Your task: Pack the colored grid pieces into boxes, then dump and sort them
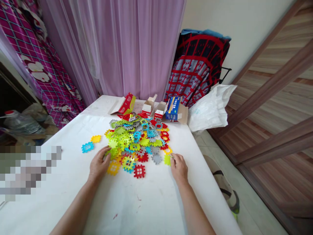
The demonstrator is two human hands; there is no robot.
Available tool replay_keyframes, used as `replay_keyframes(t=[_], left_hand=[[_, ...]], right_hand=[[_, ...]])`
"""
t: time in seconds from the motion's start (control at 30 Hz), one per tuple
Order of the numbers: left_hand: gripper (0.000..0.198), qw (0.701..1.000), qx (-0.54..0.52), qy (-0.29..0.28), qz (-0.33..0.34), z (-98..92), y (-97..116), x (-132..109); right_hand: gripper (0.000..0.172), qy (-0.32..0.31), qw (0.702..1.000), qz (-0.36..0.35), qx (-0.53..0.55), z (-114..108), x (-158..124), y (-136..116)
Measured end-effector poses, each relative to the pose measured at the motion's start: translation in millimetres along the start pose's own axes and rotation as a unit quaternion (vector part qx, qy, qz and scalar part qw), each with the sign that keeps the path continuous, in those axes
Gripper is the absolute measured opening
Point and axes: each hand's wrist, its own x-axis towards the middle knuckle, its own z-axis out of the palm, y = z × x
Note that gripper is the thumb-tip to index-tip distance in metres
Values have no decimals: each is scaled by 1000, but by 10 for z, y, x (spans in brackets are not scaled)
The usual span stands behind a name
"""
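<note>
A heap of square plastic interlocking tiles [134,147] in lime green, yellow, red, blue and grey lies on the white table. At the heap's left edge is my left hand [99,164], its thumb and fingers apart beside the lime and yellow tiles. My right hand [179,168] is to the right of the heap, fingers closed at the edge of a lime green tile [167,160]. Close to me at the heap's front lie a red tile [139,171] and a lime tile [128,163] over a blue one. A yellow tile [96,139] and a blue tile [87,147] lie apart on the left.
Opened cardboard boxes stand behind the heap: a red one [127,103], two smaller red-and-white ones [147,107] and a blue one [173,108]. A white bag [210,109] hangs at the table's right corner. Purple curtains [139,49] hang behind the white table [156,202].
</note>
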Motion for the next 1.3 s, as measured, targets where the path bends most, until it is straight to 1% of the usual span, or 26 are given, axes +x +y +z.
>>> replay_keyframes(t=[0.13,0.2,0.23,0.3,0.37,0.43,0.5,0.6,0.67,0.7,0.77,0.83,0.87,0.93,1.0,1.07,1.13,1.2,1.3], left_hand=[[36,1000,7,-9,14,-5,-9,4],[38,1000,9,-10,16,-6,-11,2],[40,1000,11,-10,16,-3,-10,0],[46,1000,15,-11,18,13,-11,-1],[51,1000,15,-9,16,44,-14,8],[54,1000,11,-3,16,74,-23,45],[54,1000,9,3,30,72,-40,125],[52,996,37,25,75,-52,-115,332],[51,991,80,42,102,-203,-226,497],[51,988,105,46,104,-283,-304,579],[53,985,148,40,75,-408,-487,731],[58,986,165,9,21,-446,-671,871],[59,987,159,-13,0,-425,-746,938],[61,990,130,-53,-21,-318,-829,1065],[62,992,93,-80,-22,-164,-818,1175],[64,993,63,-100,-10,-16,-741,1256],[64,992,47,-114,10,94,-656,1306],[64,992,38,-116,31,152,-602,1326],[62,995,16,-92,32,144,-581,1310]], right_hand=[[34,26,999,-30,-3,52,-40,32],[37,38,999,-21,-6,107,47,102],[41,40,999,-9,-6,145,139,138],[49,26,999,26,-3,243,419,190],[56,-11,998,67,0,360,786,207],[57,-63,993,101,-10,477,1161,199],[54,-83,990,117,-11,581,1476,188],[53,-96,987,131,-5,705,1785,211],[54,-103,985,138,-1,781,1906,263],[54,-106,984,141,1,822,1948,293],[52,-112,983,143,5,911,1994,337],[49,-126,984,127,8,1005,1989,326],[48,-134,985,106,10,1052,1972,294],[48,-145,988,44,9,1141,1921,182],[48,-137,991,3,2,1220,1865,28],[47,-127,992,-12,-5,1285,1808,-142],[46,-112,993,-24,-9,1337,1745,-313],[46,-100,994,-28,-12,1388,1677,-484],[46,-92,995,-6,-21,1457,1593,-745]])
